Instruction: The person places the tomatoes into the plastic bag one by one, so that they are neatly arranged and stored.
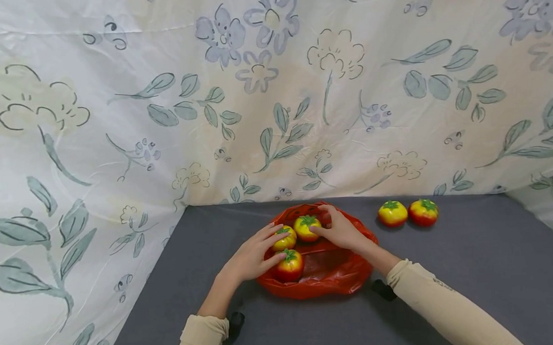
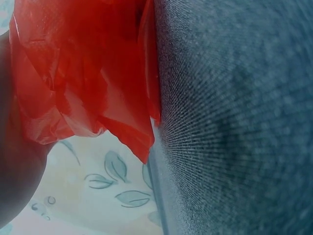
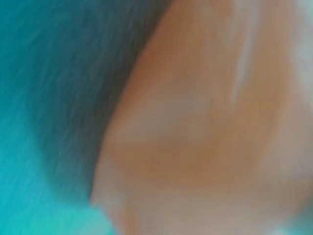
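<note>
A red plastic bag (image 1: 320, 287) lies spread on the table with its mouth open upward. Inside are three red-and-yellow toy fruits with green leafy tops: a front one (image 1: 289, 271), a left one (image 1: 287, 240) and a back one (image 1: 303, 232). My left hand (image 1: 250, 257) reaches over the bag's left side, fingers at the left fruit and thumb at the front one. From the right, my right hand (image 1: 342, 231) has its thumb against the back fruit, its fingers spread apart near the far rim. Red plastic (image 2: 78, 73) fills much of the left wrist view.
Two more such fruits, one (image 1: 392, 214) beside the other (image 1: 423, 212), stand right of the bag near the table's back edge. Flowered cloth (image 1: 273, 115) hangs behind and beside the dark grey table (image 1: 469, 272). The right wrist view is blurred.
</note>
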Tool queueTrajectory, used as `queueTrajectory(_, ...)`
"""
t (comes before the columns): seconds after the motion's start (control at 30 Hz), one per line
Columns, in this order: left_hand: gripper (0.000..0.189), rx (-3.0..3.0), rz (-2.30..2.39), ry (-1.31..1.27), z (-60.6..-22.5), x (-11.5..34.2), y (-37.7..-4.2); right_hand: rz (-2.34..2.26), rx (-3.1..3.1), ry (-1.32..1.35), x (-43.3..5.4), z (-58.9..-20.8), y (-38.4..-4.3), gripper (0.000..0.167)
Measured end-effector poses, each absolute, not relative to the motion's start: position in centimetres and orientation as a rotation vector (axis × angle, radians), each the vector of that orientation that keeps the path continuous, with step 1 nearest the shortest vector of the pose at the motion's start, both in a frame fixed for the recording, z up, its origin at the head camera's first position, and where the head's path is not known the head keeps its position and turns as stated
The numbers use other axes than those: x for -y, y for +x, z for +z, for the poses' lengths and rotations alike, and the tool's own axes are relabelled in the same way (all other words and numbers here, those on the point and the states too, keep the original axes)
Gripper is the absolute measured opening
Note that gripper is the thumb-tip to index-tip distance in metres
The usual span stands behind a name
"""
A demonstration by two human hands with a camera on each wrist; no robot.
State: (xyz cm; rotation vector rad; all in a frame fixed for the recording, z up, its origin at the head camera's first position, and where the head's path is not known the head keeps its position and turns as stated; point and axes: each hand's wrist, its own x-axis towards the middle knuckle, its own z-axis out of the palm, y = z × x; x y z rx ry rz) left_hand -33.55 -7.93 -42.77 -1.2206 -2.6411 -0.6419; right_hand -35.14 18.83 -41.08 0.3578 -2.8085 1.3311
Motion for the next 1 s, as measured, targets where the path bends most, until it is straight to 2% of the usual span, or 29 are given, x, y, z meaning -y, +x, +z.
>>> queueTrajectory(0.23,0.052,2.622,-0.624,-1.231,-42.7,7.9,-33.7,1.327,2.563,0.352,-23.2,-39.5,-34.5,0.061)
queueTrajectory(0.63,0.052,2.640,-0.636,-1.218,-42.8,7.9,-33.6,1.246,2.297,-0.301,-32.3,-41.7,-34.4,0.054)
queueTrajectory(0.87,0.051,2.623,-0.649,-1.215,-43.0,7.9,-33.8,1.214,2.212,-0.475,-34.4,-42.3,-35.2,0.054)
queueTrajectory(1.0,0.051,2.624,-0.656,-1.218,-43.0,7.8,-33.8,1.274,2.203,-0.519,-36.3,-43.6,-36.4,0.060)
